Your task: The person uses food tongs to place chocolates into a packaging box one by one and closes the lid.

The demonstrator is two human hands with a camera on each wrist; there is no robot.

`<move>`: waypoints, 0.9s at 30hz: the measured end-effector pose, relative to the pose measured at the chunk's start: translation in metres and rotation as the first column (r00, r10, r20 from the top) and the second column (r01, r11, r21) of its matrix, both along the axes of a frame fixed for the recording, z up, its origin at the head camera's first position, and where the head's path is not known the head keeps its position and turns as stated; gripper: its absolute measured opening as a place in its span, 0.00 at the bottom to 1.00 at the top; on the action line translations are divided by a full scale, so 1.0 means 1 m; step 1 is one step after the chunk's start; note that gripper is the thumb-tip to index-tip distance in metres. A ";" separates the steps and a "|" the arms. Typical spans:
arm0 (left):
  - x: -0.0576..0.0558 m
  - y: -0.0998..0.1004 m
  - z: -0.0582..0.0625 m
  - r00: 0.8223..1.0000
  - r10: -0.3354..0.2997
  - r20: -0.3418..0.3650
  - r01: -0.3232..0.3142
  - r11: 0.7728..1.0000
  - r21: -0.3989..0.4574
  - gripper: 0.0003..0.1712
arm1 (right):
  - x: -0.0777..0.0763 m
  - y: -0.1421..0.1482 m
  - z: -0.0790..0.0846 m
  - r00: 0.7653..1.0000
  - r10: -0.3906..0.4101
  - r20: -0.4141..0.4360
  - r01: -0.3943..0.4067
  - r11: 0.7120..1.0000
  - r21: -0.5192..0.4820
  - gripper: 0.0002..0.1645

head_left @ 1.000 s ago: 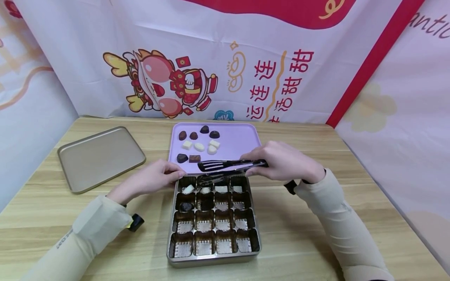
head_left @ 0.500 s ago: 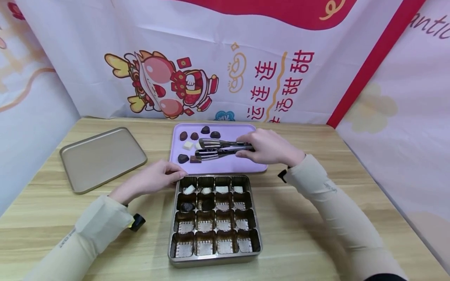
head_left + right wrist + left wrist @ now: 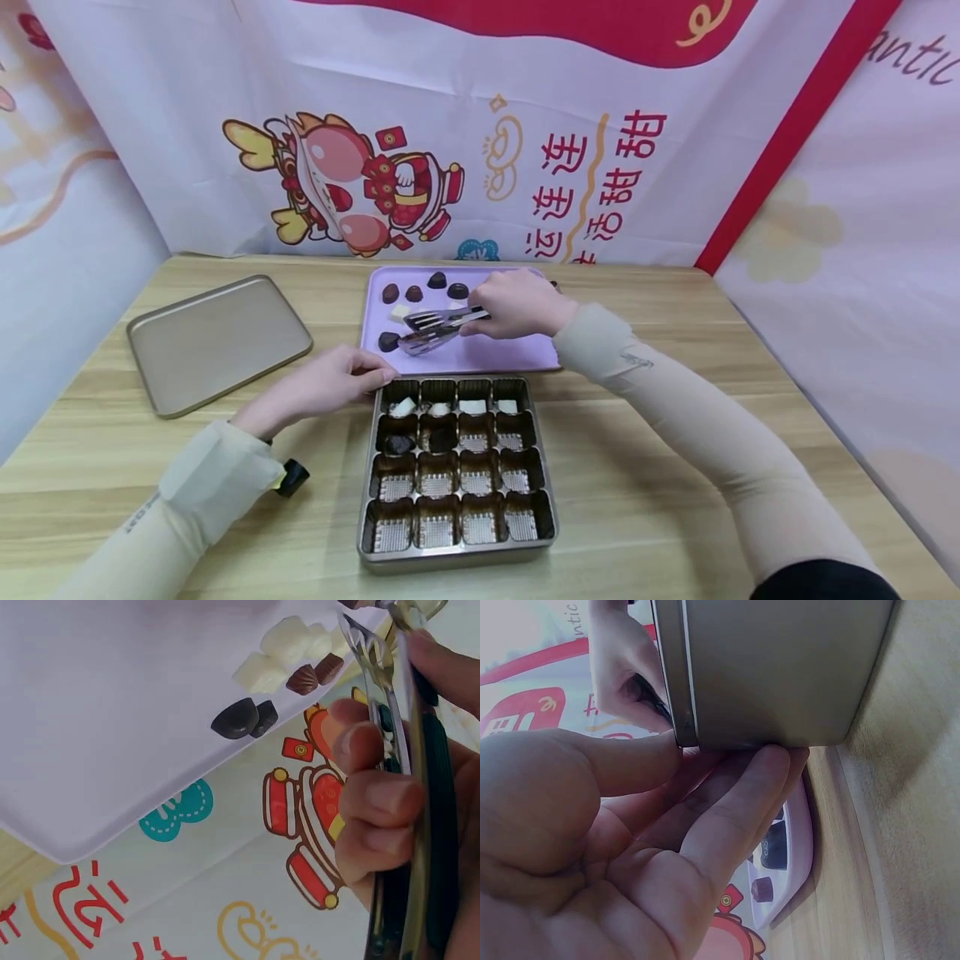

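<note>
The tongs [image 3: 431, 319] have glossy slotted heads and long dark handles. The right hand [image 3: 517, 304] grips them, its fingers curled around the handles, above the purple tray [image 3: 510, 354] at the far middle of the table [image 3: 637, 517]. Their tips are at the tray's near-left part, by a brown block; whether they pinch it cannot be told.

The tray is smooth, with rounded corners and a low raised rim. On it are three dark chocolates [image 3: 437, 280], two far and one near left; two small brown chocolates [image 3: 390, 293] at the far left, one of them ridged like a shell; and at least three white chocolates [image 3: 400, 312], partly hidden by the hand and tongs.

Just nearer stands a rectangular metal box [image 3: 457, 560] with smooth, dull walls. Its shiny brown insert [image 3: 477, 527] has sixteen compartments, four by four, with patterned floors. Four white pieces [image 3: 402, 407] sit in the far row, one per compartment; two dark pieces [image 3: 398, 443] sit in the two left compartments of the next row.

The left hand [image 3: 333, 383] rests its thumb and loosely extended fingers against the box's far-left corner. One flat bronze-coloured lid [image 3: 225, 346] lies far left.
</note>
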State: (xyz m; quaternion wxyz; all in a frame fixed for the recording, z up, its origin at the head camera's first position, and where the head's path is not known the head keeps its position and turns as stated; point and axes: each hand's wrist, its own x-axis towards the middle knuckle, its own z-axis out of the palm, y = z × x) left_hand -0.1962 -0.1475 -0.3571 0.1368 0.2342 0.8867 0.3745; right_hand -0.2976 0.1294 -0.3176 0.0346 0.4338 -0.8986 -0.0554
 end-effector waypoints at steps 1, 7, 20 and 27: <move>0.000 0.000 0.000 1.000 0.002 0.001 -0.002 1.000 -0.001 0.11 | 0.000 -0.001 -0.001 1.000 -0.003 0.003 0.003 1.000 0.000 0.22; 0.001 0.000 0.001 1.000 0.006 0.010 -0.006 1.000 0.004 0.12 | 0.003 -0.001 -0.005 1.000 -0.008 0.010 0.008 0.999 -0.032 0.20; 0.002 0.002 0.003 1.000 0.006 0.005 -0.006 1.000 -0.006 0.11 | 0.008 0.027 -0.006 0.993 -0.089 0.080 0.094 0.993 -0.069 0.19; 0.001 0.002 0.000 1.000 0.013 0.012 -0.013 1.000 -0.008 0.12 | 0.015 0.050 -0.004 0.976 -0.182 0.118 0.196 0.973 -0.120 0.19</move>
